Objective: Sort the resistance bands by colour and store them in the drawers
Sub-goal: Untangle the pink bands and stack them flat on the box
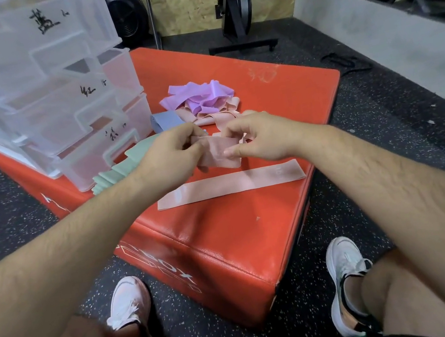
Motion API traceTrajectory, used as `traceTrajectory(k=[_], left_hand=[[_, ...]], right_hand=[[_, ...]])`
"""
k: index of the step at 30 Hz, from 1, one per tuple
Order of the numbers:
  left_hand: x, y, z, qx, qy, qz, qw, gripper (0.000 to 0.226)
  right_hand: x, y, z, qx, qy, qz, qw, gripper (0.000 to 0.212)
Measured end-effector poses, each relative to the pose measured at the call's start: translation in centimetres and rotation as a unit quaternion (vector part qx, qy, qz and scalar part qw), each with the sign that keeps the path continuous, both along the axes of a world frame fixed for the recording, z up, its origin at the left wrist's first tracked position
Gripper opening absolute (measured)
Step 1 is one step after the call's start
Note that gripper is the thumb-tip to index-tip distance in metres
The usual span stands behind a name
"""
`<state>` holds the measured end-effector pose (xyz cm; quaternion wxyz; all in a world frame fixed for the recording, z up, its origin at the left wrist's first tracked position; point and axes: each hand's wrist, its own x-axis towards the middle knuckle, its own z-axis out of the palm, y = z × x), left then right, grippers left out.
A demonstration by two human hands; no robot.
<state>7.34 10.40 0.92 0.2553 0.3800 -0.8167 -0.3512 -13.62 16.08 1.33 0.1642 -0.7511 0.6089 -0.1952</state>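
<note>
Both hands hold one pink band (217, 153) above the red box (226, 234). My left hand (172, 154) grips its left end and my right hand (257, 139) pinches its right end. Below them two pink bands (231, 186) lie flat, overlapping, on the box. Further back is a pile of purple bands (198, 97) over more pink bands (221, 113), with a blue band (164, 120) to its left. Green bands (117, 172) lie under my left wrist. The clear plastic drawer unit (37, 90) stands at the left with its drawers pulled out.
The red box sits on a black speckled gym floor (367, 116). An exercise machine stand (238, 20) and weight plates (127, 14) are at the back wall. My two white shoes (129, 302) rest on the floor near the box's front corner.
</note>
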Motion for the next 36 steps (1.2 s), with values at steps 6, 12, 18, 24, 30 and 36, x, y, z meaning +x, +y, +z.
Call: traceTrajectory(k=[6,12,18,24,30,36], left_hand=[[2.2,-1.6,0.6,0.048,0.031,0.050,0.997,0.012],[4.4,-2.6,0.5,0.139,0.086,0.093,0.982,0.014],[5.6,-2.9,0.3,0.141,0.067,0.122,0.980,0.009],[5.7,-3.2,-1.5,0.106,-0.013,0.133,0.985,0.011],[5.6,-3.2,-2.9,0.063,-0.034,0.162,0.984,0.006],[5.9,-2.8,-4.2,0.002,-0.097,0.174,0.980,0.008]], right_hand=[[-2.5,0.5,0.3,0.012,0.121,-0.077,0.990,0.021],[-6.0,1.8,0.3,0.053,0.126,-0.152,0.979,0.012],[-8.4,3.3,-0.3,0.095,0.063,-0.186,0.976,0.005],[-8.8,3.8,-1.0,0.098,-0.036,-0.225,0.969,0.005],[-9.1,4.6,-2.0,0.161,-0.119,-0.262,0.944,0.030],[-8.5,4.9,-2.4,0.138,-0.102,-0.282,0.944,0.025]])
